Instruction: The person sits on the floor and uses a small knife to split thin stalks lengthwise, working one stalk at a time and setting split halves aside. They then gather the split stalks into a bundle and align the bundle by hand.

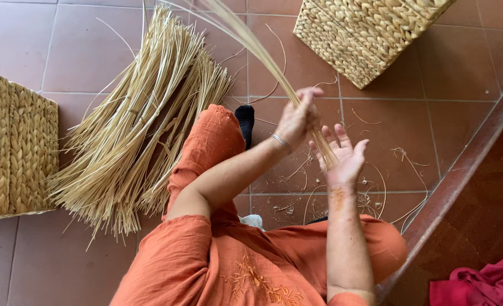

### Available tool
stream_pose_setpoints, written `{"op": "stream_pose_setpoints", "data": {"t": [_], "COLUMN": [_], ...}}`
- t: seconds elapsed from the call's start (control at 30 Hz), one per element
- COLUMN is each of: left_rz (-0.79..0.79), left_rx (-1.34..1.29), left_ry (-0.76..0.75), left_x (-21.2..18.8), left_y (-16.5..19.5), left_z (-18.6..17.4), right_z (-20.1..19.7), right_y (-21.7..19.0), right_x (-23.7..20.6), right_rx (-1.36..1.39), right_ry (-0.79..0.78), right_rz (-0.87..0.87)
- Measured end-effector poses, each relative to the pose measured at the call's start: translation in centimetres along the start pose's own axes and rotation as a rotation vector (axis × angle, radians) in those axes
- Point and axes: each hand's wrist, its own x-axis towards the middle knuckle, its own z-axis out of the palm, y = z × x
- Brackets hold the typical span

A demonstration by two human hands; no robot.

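Observation:
My left hand (298, 116), with a thin bracelet on the wrist, is closed around a small bunch of pale dried straw strands (251, 42) that runs up and away to the top of the view. My right hand (342, 157) is just below it, palm up with fingers spread, and the lower ends of the strands rest against its fingers. A large bundle of the same straw (138, 124) lies fanned out on the tiled floor to my left, beside my knee in orange cloth.
A woven basket (364, 34) stands at the top right. A flat woven panel (13, 147) lies at the left edge. Loose strand scraps (370, 192) litter the tiles. A dark red step edge (461, 175) runs diagonally at right, with red cloth (484, 283) beyond.

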Motion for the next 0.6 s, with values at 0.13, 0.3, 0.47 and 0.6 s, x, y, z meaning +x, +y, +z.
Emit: {"op": "stream_pose_setpoints", "data": {"t": [0.13, 0.3, 0.47, 0.6], "left_rz": [-0.064, -0.027, -0.056, -0.415], "left_rx": [-0.097, 0.064, 0.078, -0.092], "left_ry": [-0.051, 0.063, -0.079, -0.117], "left_x": [-0.1, 0.5, -1.0, -2.4], "left_y": [-0.4, -1.8, -6.7, -8.0], "left_z": [-0.1, -1.1, -0.5, 0.6], "right_z": [1.3, 3.2, 2.7, 0.6], "right_y": [0.4, 1.2, 2.8, 1.4], "right_x": [-0.6, -1.9, -0.1, 3.2], "right_rx": [-0.488, -1.169, -1.483, -1.325], "right_ry": [0.055, 0.119, 0.13, 0.119], "right_rz": [-0.184, -0.795, -0.932, -0.802]}}
